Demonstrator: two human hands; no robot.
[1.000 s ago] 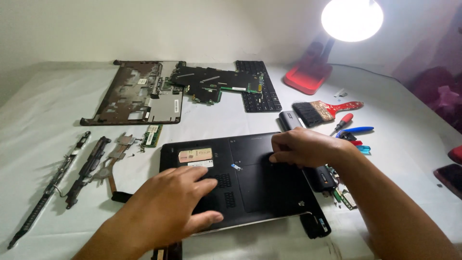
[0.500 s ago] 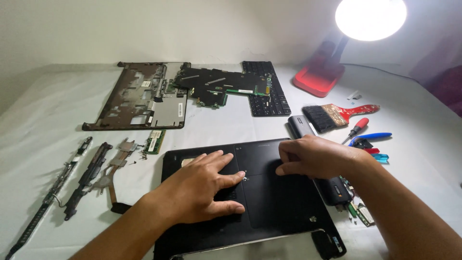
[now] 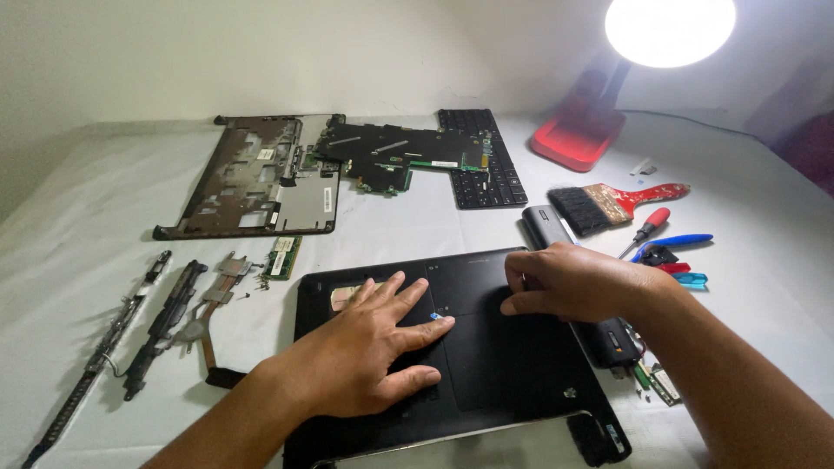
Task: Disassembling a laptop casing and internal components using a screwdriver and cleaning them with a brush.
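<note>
Left hand (image 3: 369, 347): lies flat with fingers spread on the black laptop base (image 3: 486, 356), pressing it to the white table (image 3: 104, 174); it grips nothing.
Right hand (image 3: 578, 282): fingers curled at the base's upper right edge, fingertips (image 3: 514, 306) on the panel; whether they pinch anything cannot be told.
Laptop base: underside up, at the near centre of the table.
Battery (image 3: 556, 227): just beyond the right hand.
Technique: hold the flat palm steady and, judging by the seam, work the edge gently.

Pale sticker (image 3: 346, 296) on black laptop base (image 3: 486, 382)
</note>
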